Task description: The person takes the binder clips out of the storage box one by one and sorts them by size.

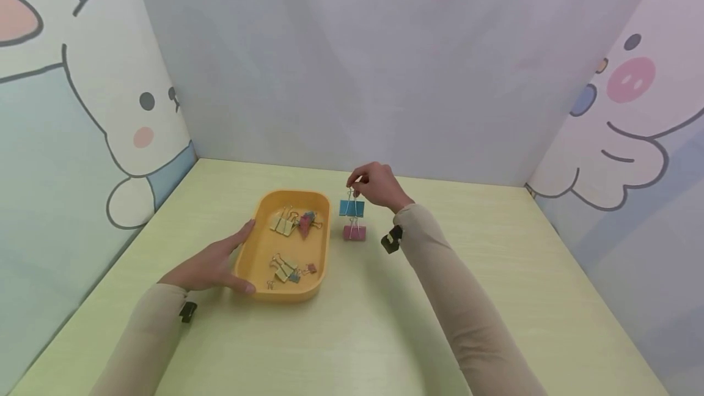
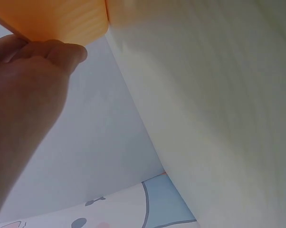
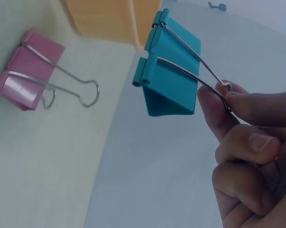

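My right hand [image 1: 379, 183] pinches a wire handle of a teal binder clip [image 3: 174, 66] between thumb and forefinger, holding the clip in the air. A pink binder clip [image 3: 34, 69] sits on the table just nearer than it, its wire handles sticking up, apart from the teal one in the right wrist view. My left hand [image 1: 217, 261] holds the near left corner of a yellow tray [image 1: 324, 261], fingers along the left side and thumb at the front rim. Several binder clips lie in the tray, among them pale yellow ones [image 1: 283, 225] and a pink one [image 1: 305, 226].
The pale wooden table [image 1: 495, 298] runs back to a grey wall [image 1: 374, 66]. Side panels carry cartoon animals, a rabbit [image 1: 110, 90] at the left and a pig [image 1: 632, 96] at the right. The tray stands left of the pink clip.
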`<move>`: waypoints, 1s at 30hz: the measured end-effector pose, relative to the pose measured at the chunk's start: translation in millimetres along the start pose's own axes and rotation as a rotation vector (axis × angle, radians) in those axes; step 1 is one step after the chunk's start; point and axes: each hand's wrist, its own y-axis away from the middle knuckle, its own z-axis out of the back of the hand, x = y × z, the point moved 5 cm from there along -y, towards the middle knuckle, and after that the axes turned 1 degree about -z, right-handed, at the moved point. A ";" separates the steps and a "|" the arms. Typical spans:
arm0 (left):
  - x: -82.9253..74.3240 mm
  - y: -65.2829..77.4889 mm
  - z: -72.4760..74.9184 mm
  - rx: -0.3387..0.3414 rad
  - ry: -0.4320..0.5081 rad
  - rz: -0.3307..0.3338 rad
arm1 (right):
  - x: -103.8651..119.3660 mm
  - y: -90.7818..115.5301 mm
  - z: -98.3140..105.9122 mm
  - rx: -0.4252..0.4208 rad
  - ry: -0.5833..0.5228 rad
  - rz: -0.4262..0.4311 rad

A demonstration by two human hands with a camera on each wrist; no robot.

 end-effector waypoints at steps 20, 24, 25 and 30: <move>-2.4 -1.6 0.8 0.014 -0.004 0.009 | -86.6 18.6 -0.3 -0.018 0.002 -0.158; -1.3 -2.5 -0.2 0.018 -0.009 0.012 | -97.8 21.0 -8.5 -0.009 0.003 -0.177; -1.2 -2.8 -0.4 0.018 -0.010 0.011 | -100.3 21.3 -10.1 -0.008 0.003 -0.183; -1.3 -3.8 0.6 0.016 -0.015 0.006 | -105.4 23.4 -14.0 -0.003 -0.012 -0.194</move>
